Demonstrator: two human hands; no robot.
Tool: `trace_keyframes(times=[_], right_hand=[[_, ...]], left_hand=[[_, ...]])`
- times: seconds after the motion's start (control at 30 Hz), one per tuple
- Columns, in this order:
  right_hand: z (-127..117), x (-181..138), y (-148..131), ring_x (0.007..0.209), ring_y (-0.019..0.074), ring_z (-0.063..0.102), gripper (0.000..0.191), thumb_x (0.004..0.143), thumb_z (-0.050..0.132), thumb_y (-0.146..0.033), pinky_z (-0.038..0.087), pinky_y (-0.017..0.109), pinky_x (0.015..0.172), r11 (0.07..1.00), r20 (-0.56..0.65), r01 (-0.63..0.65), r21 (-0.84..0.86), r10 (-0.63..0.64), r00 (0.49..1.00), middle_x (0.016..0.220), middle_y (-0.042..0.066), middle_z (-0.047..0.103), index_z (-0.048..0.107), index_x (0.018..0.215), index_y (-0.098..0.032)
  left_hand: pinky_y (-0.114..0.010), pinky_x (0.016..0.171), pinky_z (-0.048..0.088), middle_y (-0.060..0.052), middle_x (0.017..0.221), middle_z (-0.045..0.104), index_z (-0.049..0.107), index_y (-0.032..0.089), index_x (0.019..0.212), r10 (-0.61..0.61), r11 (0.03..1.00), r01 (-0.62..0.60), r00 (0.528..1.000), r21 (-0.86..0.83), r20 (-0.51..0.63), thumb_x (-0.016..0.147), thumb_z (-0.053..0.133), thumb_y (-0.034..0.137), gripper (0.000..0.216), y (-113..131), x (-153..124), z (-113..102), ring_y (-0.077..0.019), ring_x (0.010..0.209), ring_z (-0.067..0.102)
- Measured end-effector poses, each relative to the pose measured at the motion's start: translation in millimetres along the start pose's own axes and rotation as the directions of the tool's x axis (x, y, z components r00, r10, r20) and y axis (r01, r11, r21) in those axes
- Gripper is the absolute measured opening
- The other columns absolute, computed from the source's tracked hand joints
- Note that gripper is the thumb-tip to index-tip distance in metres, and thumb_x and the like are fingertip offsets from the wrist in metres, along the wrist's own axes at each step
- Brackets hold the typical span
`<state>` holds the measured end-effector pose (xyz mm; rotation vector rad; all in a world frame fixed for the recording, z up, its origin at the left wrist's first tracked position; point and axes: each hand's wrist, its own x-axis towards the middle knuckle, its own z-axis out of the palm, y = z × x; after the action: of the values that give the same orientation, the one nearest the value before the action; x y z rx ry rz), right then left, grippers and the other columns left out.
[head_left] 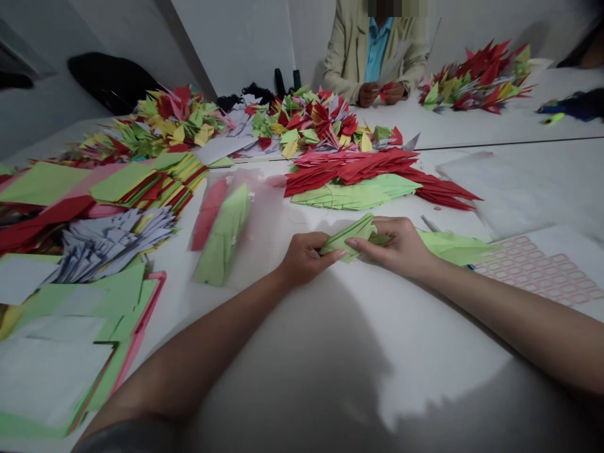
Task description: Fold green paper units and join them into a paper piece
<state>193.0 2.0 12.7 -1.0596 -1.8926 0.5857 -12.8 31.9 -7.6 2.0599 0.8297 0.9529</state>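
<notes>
My left hand and my right hand both pinch a piece of light green folded paper above the white table. A longer green folded piece lies just beyond my right hand, partly hidden by it. Close ahead of my hands is a flat stack of green folded units, with a heap of red folded units behind it.
A clear plastic bag holds green and red paper to the left of my hands. Stacks of coloured paper and grey folded units cover the left side. A pink-gridded sheet lies right. Across the table, a seated person's hands hold red paper.
</notes>
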Motion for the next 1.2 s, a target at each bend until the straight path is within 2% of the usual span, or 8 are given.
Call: trace_keyframes(times=[0.2, 0.33, 0.43, 0.5, 0.63, 0.8, 1.0, 1.2], right_hand=[[-2.8, 1.4, -3.6, 0.052, 0.0086, 0.042, 0.033, 0.086, 0.061, -0.039, 0.035, 0.023, 0.047, 0.999, -0.015, 0.032, 0.037, -0.031, 0.999, 0.057, -0.001, 0.049, 0.060, 0.061, -0.016], [-3.0, 1.5, -2.8, 0.051, 0.0084, 0.042, 0.034, 0.087, 0.059, -0.038, 0.036, 0.023, 0.047, 0.996, 0.008, 0.037, 0.087, -0.038, 0.999, 0.057, -0.002, 0.046, 0.059, 0.060, -0.017], [-3.0, 2.0, -0.1, 0.062, 0.0116, 0.053, 0.023, 0.086, 0.061, -0.036, 0.043, 0.025, 0.056, 0.996, 0.016, 0.051, 0.079, -0.052, 0.999, 0.068, 0.001, 0.058, 0.067, 0.073, -0.017], [-3.2, 3.0, 1.6, 0.073, 0.0148, 0.060, 0.016, 0.083, 0.065, -0.034, 0.048, 0.028, 0.065, 0.995, -0.018, 0.064, 0.083, -0.062, 0.998, 0.080, 0.004, 0.066, 0.069, 0.083, -0.019], [-4.4, 5.0, 3.0, 0.078, 0.0161, 0.063, 0.010, 0.080, 0.068, -0.030, 0.051, 0.030, 0.071, 0.986, -0.064, 0.113, 0.126, -0.106, 0.992, 0.084, 0.004, 0.069, 0.071, 0.085, -0.021], [-6.4, 5.2, 1.8, 0.077, 0.0150, 0.063, 0.007, 0.080, 0.069, -0.025, 0.051, 0.030, 0.071, 0.976, -0.040, 0.134, 0.174, -0.129, 0.991, 0.082, 0.004, 0.070, 0.072, 0.085, -0.022], [-5.0, 4.5, 0.1, 0.074, 0.0157, 0.062, 0.007, 0.079, 0.070, -0.029, 0.050, 0.030, 0.069, 0.981, -0.041, 0.108, 0.162, -0.102, 0.994, 0.078, 0.004, 0.069, 0.071, 0.080, -0.022], [-6.7, 5.3, 1.4, 0.071, 0.0148, 0.060, 0.009, 0.080, 0.067, -0.029, 0.047, 0.029, 0.066, 0.993, -0.010, 0.058, 0.103, -0.057, 0.998, 0.078, 0.003, 0.067, 0.068, 0.080, -0.020]], left_hand=[[-0.021, 0.050, 0.032, 0.003, 0.056, 0.045, 0.057, 0.012, 0.061, -0.048, 0.998, 0.047, 0.999, -0.047, -0.020, 0.078, 0.067, 0.035, 0.030, 2.6, 0.1, 0.9, -0.0076, 0.055, 0.040], [-0.020, 0.049, 0.034, 0.003, 0.054, 0.046, 0.055, 0.013, 0.058, -0.041, 0.999, 0.039, 0.994, -0.026, -0.101, 0.077, 0.068, 0.034, 0.030, 3.7, 1.0, 1.1, -0.0073, 0.053, 0.042], [-0.021, 0.052, 0.037, 0.003, 0.054, 0.051, 0.057, 0.014, 0.057, 0.050, 0.998, -0.040, 0.979, 0.057, -0.197, 0.078, 0.068, 0.034, 0.031, 2.2, 1.4, 1.2, -0.0077, 0.053, 0.046], [-0.022, 0.056, 0.040, 0.001, 0.057, 0.057, 0.060, 0.015, 0.060, 0.139, 0.985, -0.112, 0.967, 0.135, -0.212, 0.079, 0.068, 0.034, 0.028, 0.6, 1.3, 1.5, -0.0086, 0.055, 0.050], [-0.024, 0.061, 0.043, -0.001, 0.064, 0.065, 0.066, 0.016, 0.070, 0.286, 0.937, -0.240, 0.944, 0.254, -0.165, 0.081, 0.066, 0.029, 0.017, -2.8, 0.9, 1.9, -0.0101, 0.060, 0.055], [-0.024, 0.060, 0.042, 0.000, 0.062, 0.064, 0.065, 0.016, 0.073, 0.393, 0.884, -0.339, 0.912, 0.321, -0.120, 0.080, 0.068, 0.024, 0.011, -6.2, 1.0, 2.4, -0.0095, 0.058, 0.053], [-0.025, 0.067, 0.045, -0.002, 0.070, 0.067, 0.066, 0.016, 0.078, 0.392, 0.897, -0.351, 0.913, 0.267, -0.115, 0.083, 0.063, 0.024, 0.010, -2.0, 0.8, 1.9, -0.0113, 0.065, 0.056], [-0.022, 0.061, 0.041, -0.001, 0.065, 0.063, 0.064, 0.015, 0.075, 0.336, 0.931, -0.305, 0.931, 0.201, -0.143, 0.087, 0.057, 0.020, 0.015, 6.5, -1.1, -1.4, -0.0089, 0.060, 0.051]])
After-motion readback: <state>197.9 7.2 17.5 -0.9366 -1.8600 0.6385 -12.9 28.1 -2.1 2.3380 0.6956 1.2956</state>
